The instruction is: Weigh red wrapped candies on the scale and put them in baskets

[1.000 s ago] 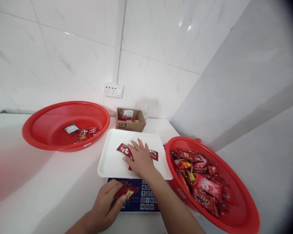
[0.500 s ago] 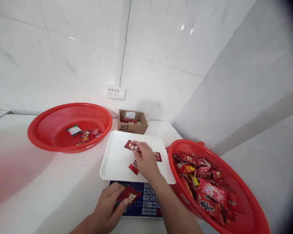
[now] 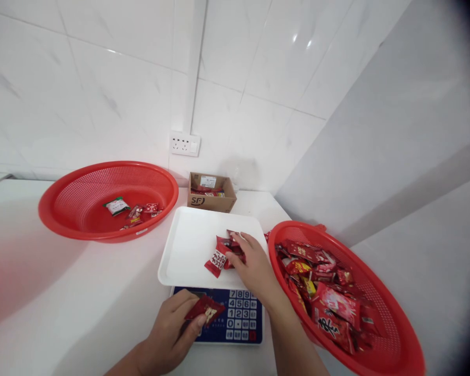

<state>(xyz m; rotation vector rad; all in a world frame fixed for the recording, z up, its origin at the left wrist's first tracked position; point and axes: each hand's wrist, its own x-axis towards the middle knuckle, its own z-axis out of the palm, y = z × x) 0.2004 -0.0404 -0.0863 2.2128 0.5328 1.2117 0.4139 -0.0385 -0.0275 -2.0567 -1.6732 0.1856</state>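
Between the thumb and fingers of my left hand (image 3: 172, 326) is a dark red snack packet (image 3: 206, 309) with gold print, held over the scale's keypad. My right hand (image 3: 255, 265) is closed around a few red snack packets (image 3: 235, 245) on the right part of the white tray (image 3: 188, 250). A red-and-white packet (image 3: 217, 259) lies at the thumb side of that bunch. The tray rests on a blue electronic scale (image 3: 223, 337), whose display is partly covered by my left hand and the packet.
A red basket (image 3: 391, 313) full of mixed snack packets stands close on the right. Another red basket (image 3: 74, 196) with several packets is at the left. Behind the tray sits a cardboard box (image 3: 211, 202) with packets inside, below a wall socket (image 3: 185, 143).
My right hand has moved right across the tray, and the packets that lay apart are now bunched under its fingers. My left hand still holds its packet in nearly the same place.
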